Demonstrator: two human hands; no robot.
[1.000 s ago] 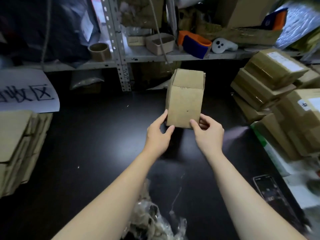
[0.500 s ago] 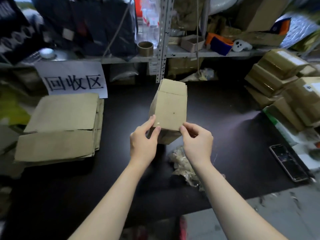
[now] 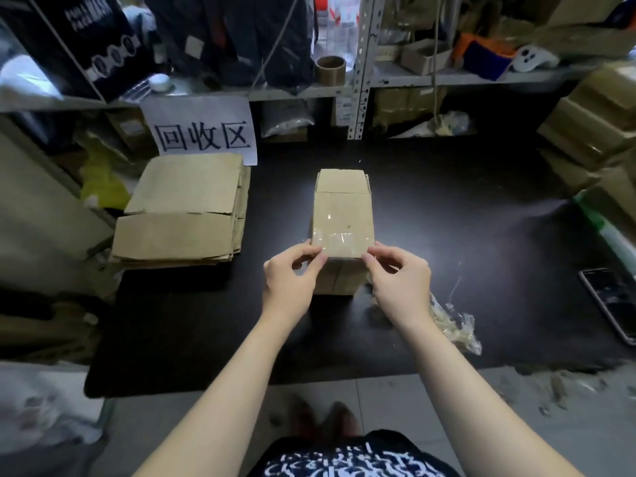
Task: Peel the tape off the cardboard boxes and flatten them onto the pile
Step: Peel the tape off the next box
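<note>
Forearms stretch over the near edge of the surface [image 3: 447, 235] and meet at the box [image 3: 342, 208]. The left hand [image 3: 292, 270] pinches its near left corner between thumb and curled forefinger. The right hand [image 3: 395, 273] pinches the near right corner the same way, its other fingers tucked under.

The box sits mid-surface, its long axis pointing straight away from the person. Whether it rests on the surface or is held just above it cannot be told. A band of clear tape [image 3: 340, 241] crosses the top face at the near end, between the two thumbs, running left to right across that axis. Both hands are equally close to it, so either could lift an end. The peel would likely run sideways while the other hand braces.

Just right of the right wrist lies a wad [image 3: 451, 321] of stripped tape, and a phone [image 3: 612, 301] lies at the right edge. The pile [image 3: 182, 215] of flattened cardboard sits toward the far left corner, on the left hand's side. Behind it hangs a sign [image 3: 203, 132]. More boxes [image 3: 592, 125] are stacked at the far right.
</note>
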